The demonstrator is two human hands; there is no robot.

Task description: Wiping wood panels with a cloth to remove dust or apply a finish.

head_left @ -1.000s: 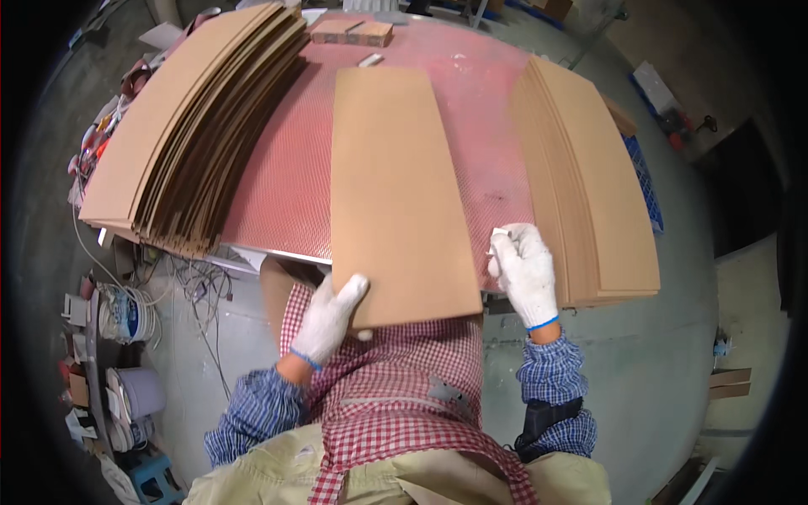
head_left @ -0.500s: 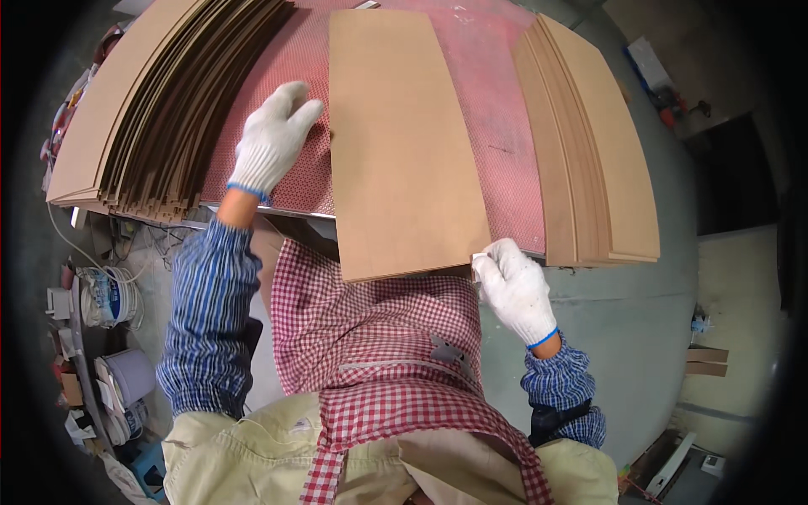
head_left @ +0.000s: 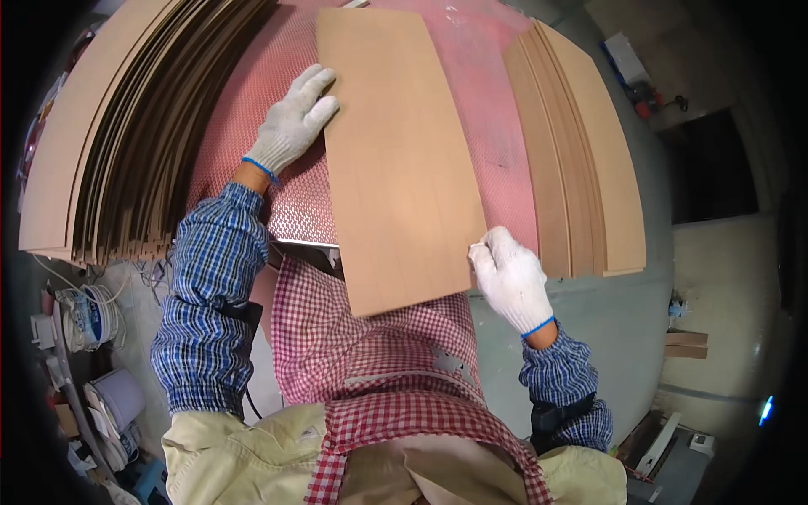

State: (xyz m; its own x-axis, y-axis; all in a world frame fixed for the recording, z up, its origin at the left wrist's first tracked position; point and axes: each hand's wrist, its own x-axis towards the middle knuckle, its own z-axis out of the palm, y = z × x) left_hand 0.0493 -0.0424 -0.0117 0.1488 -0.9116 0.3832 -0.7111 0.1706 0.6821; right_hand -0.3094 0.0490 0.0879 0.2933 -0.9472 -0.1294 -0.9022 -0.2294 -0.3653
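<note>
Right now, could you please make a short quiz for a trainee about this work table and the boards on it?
1. True or false: the left hand lies flat at the left edge of the single board in the middle of the red table.
2. Which part of that board does the right hand touch? A) far end B) near right corner C) left edge
3. Fill in: the taller stack of boards stands on the person's ____ side, the lower stack on the other.

Key: 1 true; 2 B; 3 left
</note>
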